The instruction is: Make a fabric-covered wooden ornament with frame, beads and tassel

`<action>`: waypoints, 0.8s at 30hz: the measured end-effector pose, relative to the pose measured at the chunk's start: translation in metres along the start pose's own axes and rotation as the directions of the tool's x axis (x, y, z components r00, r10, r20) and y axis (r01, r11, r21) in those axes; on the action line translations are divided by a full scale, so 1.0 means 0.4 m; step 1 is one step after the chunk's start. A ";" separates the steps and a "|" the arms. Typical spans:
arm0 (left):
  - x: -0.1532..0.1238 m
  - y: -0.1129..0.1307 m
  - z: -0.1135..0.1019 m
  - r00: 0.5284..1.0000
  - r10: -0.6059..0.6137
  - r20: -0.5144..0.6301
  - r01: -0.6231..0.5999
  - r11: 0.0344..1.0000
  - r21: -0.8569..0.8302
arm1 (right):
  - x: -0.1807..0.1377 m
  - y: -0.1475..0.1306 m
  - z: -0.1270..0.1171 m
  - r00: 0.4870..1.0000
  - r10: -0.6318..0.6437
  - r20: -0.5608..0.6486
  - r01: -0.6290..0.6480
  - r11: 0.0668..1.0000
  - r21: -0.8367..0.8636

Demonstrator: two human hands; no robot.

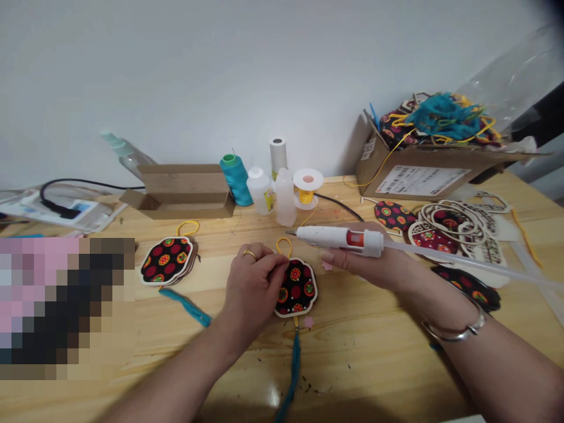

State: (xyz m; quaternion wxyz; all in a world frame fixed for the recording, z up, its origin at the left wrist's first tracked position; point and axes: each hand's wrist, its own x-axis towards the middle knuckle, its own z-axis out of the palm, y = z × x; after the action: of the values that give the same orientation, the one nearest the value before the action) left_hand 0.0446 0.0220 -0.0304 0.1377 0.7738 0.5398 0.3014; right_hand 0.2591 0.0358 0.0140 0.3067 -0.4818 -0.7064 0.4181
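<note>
A scalloped hanging ornament (297, 288) lies flat, with dark patterned fabric, a pale rim and small white dots. It has a yellow cord loop (284, 247) at the top and a teal tassel (294, 364) below. My left hand (258, 279) rests at its upper left edge, thumb and fingertips pinched together; whatever is between them is hidden. Gripped in my right hand (374, 267) is a white glue gun (339, 238), its nozzle pointing left above the ornament, a long clear glue stick (462, 263) trailing out behind. Small pink flower pieces (309, 322) lie beside the ornament.
Left lies a stack of similar ornaments (166, 261) with a teal tassel. Behind stand an open cardboard box (189, 205), teal thread cone (238, 179), plastic bottles (286, 200) and yellow cord spool (307, 197). Right are a filled carton (414, 173) and wooden frames (458, 226).
</note>
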 end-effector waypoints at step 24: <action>0.005 0.003 -0.001 1.000 0.010 0.003 -0.010 0.999 0.053 | 0.002 0.007 0.003 1.000 -0.021 -0.011 0.021 0.999 -0.038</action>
State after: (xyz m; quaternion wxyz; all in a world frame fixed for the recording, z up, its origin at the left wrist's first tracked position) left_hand 0.0456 0.0235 -0.0289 0.1163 0.7804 0.5435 0.2864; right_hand 0.2590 0.0366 0.0108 0.3059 -0.4826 -0.7173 0.3987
